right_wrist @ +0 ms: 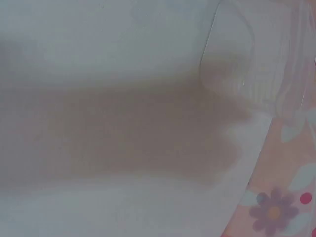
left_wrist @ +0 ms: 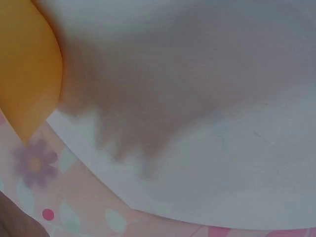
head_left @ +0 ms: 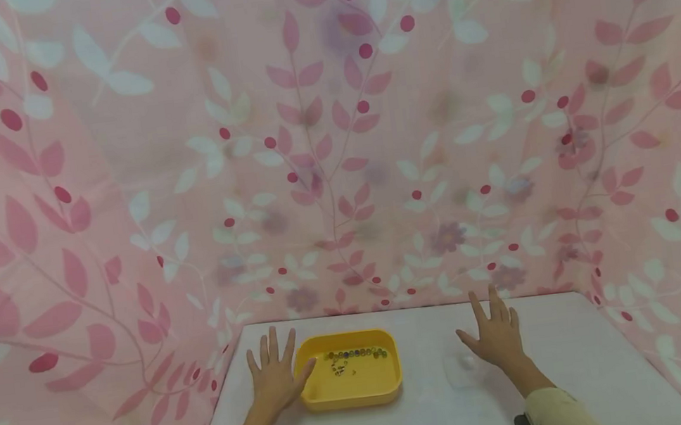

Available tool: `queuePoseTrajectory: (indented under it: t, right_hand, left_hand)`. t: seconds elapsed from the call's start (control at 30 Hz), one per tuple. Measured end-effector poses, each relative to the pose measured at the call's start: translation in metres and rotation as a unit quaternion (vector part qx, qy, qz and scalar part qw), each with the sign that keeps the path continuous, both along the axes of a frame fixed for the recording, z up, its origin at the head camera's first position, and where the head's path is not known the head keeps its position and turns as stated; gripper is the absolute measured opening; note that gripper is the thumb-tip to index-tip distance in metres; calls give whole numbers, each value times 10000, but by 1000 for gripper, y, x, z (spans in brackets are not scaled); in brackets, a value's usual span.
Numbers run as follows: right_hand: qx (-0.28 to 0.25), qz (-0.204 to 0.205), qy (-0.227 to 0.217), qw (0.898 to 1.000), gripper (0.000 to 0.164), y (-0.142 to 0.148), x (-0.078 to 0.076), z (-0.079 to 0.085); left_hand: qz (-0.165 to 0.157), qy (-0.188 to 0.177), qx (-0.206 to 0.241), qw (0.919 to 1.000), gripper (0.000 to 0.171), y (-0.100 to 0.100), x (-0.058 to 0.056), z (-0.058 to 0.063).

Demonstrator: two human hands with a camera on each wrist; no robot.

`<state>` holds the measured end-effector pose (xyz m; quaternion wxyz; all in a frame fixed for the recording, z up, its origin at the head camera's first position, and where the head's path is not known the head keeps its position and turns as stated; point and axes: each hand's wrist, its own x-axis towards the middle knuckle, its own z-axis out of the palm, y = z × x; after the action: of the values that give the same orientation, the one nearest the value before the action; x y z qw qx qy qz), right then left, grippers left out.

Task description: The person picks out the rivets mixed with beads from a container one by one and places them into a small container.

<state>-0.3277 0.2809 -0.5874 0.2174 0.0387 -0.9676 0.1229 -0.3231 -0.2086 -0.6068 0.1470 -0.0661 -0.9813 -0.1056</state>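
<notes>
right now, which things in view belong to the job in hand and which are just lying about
Likely in the job:
yellow tray, by the left hand
marbles and tiny pieces inside it
clear plastic container, by the right hand

Likely just surroundings:
white table
floral curtain

Your left hand (head_left: 274,380) hovers at the left side of the tray (head_left: 352,403), fingers straight and spread, its thumb overlapping the rim. Your right hand (head_left: 500,342) hovers right of the tray, apart from it, fingers extended, thumb pointing towards it.
</notes>
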Motion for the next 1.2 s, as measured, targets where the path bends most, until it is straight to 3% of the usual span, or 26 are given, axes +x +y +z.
queuePoseTrajectory:
  t: [0.17,0.47,0.6,0.77,0.97,1.07,1.2]
  right_hand:
    - [-39,102,-32,9999,95,-22,-5,-3]
    - [-30,293,301,9991,92,-56,-5,-14]
    - [132,419,166,9989,93,-73,-8,-11]
    - [562,868,84,9946,93,-88,-10,-8]
    - [942,1336,364,9859,91,-89,-1,-3]
    - [997,1529,521,9818,91,-85,2,1]
    - [1157,1697,389,9779,93,-78,1,3]
  left_hand:
    - [-185,-19,300,9994,92,18,0,-3]
    - [-747,-790,880,9902,99,39,4,-20]
    - [-816,-803,860,9897,100,40,3,-23]
    - [-822,-711,784,9910,104,36,-1,-29]
    - [-778,-631,707,9925,111,33,-3,-39]
    - [-710,-680,627,9932,113,33,-2,-37]
    - [-658,-887,545,9924,114,37,-3,-31]
